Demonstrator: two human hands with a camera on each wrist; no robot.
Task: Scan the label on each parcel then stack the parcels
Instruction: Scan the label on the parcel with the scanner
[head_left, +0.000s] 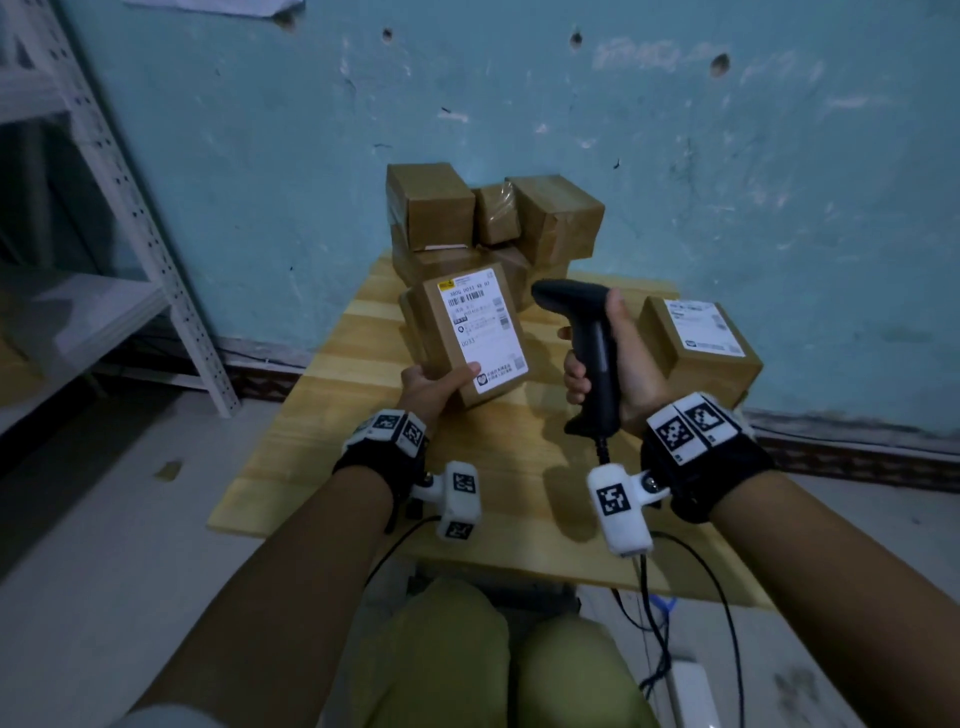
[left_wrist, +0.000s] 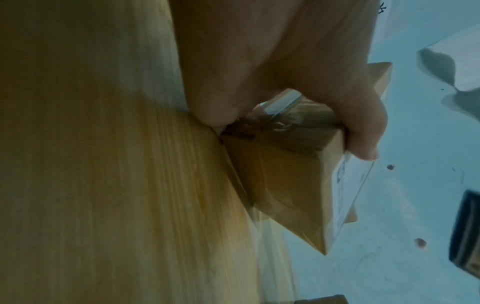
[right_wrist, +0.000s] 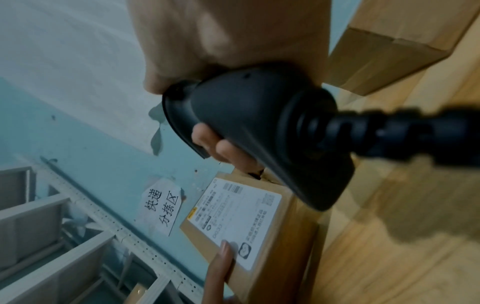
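Observation:
My left hand (head_left: 439, 384) grips a small brown parcel (head_left: 467, 332) above the wooden table (head_left: 322, 415), thumb on its white label (head_left: 483, 332), label face up toward me. In the left wrist view the parcel (left_wrist: 283, 185) sits in the curled fingers (left_wrist: 363, 133). My right hand (head_left: 613, 364) holds a black barcode scanner (head_left: 587, 332) by its handle, its head pointing left at the label. The right wrist view shows the scanner base (right_wrist: 259, 127) and the labelled parcel (right_wrist: 246, 226) beyond it.
A heap of several brown parcels (head_left: 488, 223) stands at the table's far edge against the blue wall. One labelled parcel (head_left: 696, 348) sits at the right. White metal shelving (head_left: 104, 208) is on the left. The scanner cable (head_left: 691, 597) hangs off the table's near edge.

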